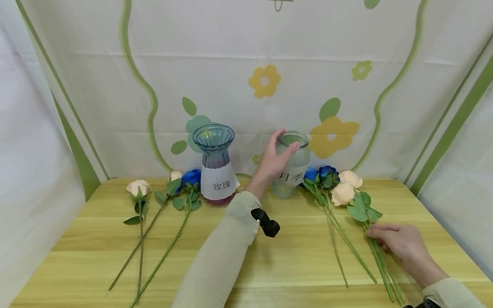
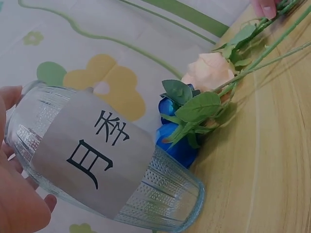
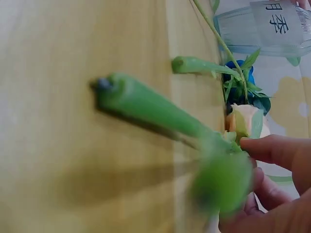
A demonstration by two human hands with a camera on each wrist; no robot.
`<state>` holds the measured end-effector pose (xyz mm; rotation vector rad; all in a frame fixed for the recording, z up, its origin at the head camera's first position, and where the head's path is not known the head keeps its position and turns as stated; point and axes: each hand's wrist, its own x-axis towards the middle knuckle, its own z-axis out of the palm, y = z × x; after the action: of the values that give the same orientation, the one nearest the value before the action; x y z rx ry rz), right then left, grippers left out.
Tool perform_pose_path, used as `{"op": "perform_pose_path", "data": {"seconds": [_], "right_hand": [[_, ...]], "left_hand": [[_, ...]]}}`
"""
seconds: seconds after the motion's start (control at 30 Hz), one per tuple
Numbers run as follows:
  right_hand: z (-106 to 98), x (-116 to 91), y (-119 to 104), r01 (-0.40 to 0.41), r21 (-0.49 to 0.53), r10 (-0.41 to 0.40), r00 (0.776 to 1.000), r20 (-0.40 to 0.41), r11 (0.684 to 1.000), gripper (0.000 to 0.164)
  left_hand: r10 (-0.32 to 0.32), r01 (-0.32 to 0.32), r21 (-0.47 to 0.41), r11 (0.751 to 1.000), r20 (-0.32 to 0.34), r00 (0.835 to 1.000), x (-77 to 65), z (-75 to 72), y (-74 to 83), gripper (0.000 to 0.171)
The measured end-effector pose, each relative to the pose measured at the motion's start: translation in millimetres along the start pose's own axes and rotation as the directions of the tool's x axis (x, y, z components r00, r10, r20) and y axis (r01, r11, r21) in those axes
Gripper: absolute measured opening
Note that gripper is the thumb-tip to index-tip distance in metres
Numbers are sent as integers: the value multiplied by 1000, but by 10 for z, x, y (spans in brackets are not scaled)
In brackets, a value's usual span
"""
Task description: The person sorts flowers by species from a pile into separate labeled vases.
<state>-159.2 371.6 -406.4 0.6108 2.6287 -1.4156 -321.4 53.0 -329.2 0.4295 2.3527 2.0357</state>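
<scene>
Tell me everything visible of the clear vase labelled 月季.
The clear vase looks like glass, with a round rim, ribbed, dotted sides and a white label with black characters. Nothing stands in it. It leans slightly right in the head view; whether its base sits flat on the table is unclear. The left hand grips its upper part; blue roses lie close to its right.

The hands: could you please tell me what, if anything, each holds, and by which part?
Left hand: clear vase, near its top. Right hand: flower stems, just below the leaves.
</scene>
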Motion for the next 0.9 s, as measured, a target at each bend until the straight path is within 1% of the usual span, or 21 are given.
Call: {"op": "perform_pose_path", "data": {"seconds": [0.1, 0.17, 0.2, 0.23, 0.3, 0.33, 0.37, 0.4, 0.43, 0.5, 0.6, 0.7, 0.8, 0.9], "right_hand": [[-33, -16, -54, 25, -10, -25, 999, -21, 1000, 52], [-71, -33, -96, 36, 15, -36, 999, -12, 999, 55], [-88, -43, -117, 39, 46, -39, 999, -3, 998, 53], [-105, -50, -140, 35, 91, -36, 999, 7, 995, 47], [-131, -66, -186, 12, 226, -25, 998, 54, 974, 28], [-139, -73, -210, 1, 301, -25, 997, 76, 954, 18], [-145, -77, -235, -11, 376, -26, 995, 93, 927, 10], [-150, -81, -258, -23, 445, -30, 993, 113, 895, 11], [-153, -84, -282, -34, 506, -38, 991, 131, 862, 16], [-154, -88, -323, -38, 606, -75, 984, 161, 795, 18], [-139, -92, -377, -30, 704, -126, 978, 168, 710, 18], [-111, -89, -435, -9, 794, -181, 972, 149, 608, 21], [-95, -78, -523, 25, 846, -251, 959, 129, 532, 22], [-93, -62, -647, 58, 890, -280, 957, 80, 453, 18]], "left_hand": [[15, -15, -7, 1000, 1, 1000, -7, 6, 10, 72], [22, -22, -1, 1000, 2, 1000, -8, 16, 18, 73], [23, -23, 2, 1000, 2, 1000, -11, 22, 22, 73], [24, -24, 8, 1000, -2, 1000, -11, 28, 24, 73], [23, -22, 20, 1000, -12, 1000, -13, 37, 24, 73], [23, -22, 26, 999, -15, 1000, -13, 40, 23, 73], [23, -23, 26, 999, -17, 1000, -14, 44, 21, 73], [25, -25, 30, 999, -20, 999, -13, 47, 17, 73], [29, -28, 35, 999, -20, 999, -13, 47, 14, 72], [32, -31, 40, 999, -18, 999, -19, 47, 9, 72], [33, -32, 46, 998, -18, 999, -33, 39, 6, 71], [27, -26, 38, 999, -18, 999, -43, 32, -1, 71], [25, -25, 32, 999, -16, 1000, -43, 22, -9, 71], [25, -25, 31, 999, -18, 1000, -42, 11, -12, 71]]}}
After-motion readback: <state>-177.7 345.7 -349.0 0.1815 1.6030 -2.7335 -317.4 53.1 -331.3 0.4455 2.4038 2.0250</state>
